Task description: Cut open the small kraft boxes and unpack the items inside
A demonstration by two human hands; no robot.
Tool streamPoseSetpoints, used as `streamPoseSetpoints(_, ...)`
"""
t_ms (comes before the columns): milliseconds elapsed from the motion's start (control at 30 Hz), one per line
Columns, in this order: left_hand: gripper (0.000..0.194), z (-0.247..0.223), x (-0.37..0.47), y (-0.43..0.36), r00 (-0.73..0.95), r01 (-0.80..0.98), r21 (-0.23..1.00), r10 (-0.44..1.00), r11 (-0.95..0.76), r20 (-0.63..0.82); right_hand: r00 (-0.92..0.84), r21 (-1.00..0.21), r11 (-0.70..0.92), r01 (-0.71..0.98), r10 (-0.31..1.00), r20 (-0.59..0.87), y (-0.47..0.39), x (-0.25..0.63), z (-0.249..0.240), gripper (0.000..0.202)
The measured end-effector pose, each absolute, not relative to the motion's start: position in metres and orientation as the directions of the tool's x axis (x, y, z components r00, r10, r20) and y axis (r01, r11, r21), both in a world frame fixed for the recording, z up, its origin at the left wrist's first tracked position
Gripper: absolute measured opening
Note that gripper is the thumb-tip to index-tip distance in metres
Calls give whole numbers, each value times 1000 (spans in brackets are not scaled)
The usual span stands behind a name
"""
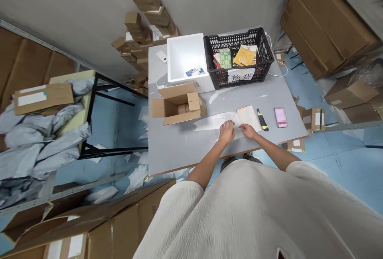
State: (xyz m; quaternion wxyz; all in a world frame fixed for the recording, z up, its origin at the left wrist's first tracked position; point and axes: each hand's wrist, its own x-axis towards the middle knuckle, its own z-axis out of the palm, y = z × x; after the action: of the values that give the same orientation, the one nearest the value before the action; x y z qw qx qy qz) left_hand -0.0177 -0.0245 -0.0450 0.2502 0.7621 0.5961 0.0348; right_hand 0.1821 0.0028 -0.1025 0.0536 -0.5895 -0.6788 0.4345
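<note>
My left hand (227, 132) is on a long white paper sheet (214, 121) lying on the grey table, its bent fingers closed on the sheet. My right hand (248, 130) is just to the right, thumb and fingers pinched at the sheet's edge beside a pale pinkish piece (247, 116). Whether that piece is part of the sheet I cannot tell. A black and yellow utility knife (262, 120) lies right of it. Farther right is a pink item (280, 117), its face blurred. To the left stands an open cardboard box (179, 105), flaps spread.
On the table's (170, 147) far side stand a white foam box (186, 57) and a black plastic crate (239, 57) with colourful packets. Stacked small cartons (146, 24) rise behind. Grey parcels (44, 139) fill the left side; large cartons (323, 24) stand at right.
</note>
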Motion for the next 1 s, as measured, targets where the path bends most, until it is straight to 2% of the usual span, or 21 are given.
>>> streamPoseSetpoints(100,55,-50,-19,-33,351,883,407,904,-232,-245,-89,-419,-139,897,873,-480,9,199,-104,37)
streamPoseSetpoints(167,56,-55,-18,-39,385,875,399,892,-273,-235,-16,-303,-157,940,867,-497,13,204,-105,36)
streamPoseSetpoints(267,55,-66,-15,-45,437,856,414,860,-309,-262,11,-216,-144,966,854,-520,19,200,-108,41)
streamPoseSetpoints(400,57,-86,-16,-50,417,874,417,827,-249,-378,50,-138,-141,980,854,-518,20,184,-116,58)
streamPoseSetpoints(500,61,-99,-22,-53,382,893,408,798,-189,-466,61,-103,-129,986,866,-496,19,177,-122,65)
streamPoseSetpoints(700,56,-113,-36,-60,335,910,398,772,-116,-541,68,-134,-152,979,870,-489,23,170,-123,66)
streamPoseSetpoints(1000,50,-117,-45,-60,328,915,386,776,-118,-539,30,-124,-125,984,813,-581,40,189,-75,41)
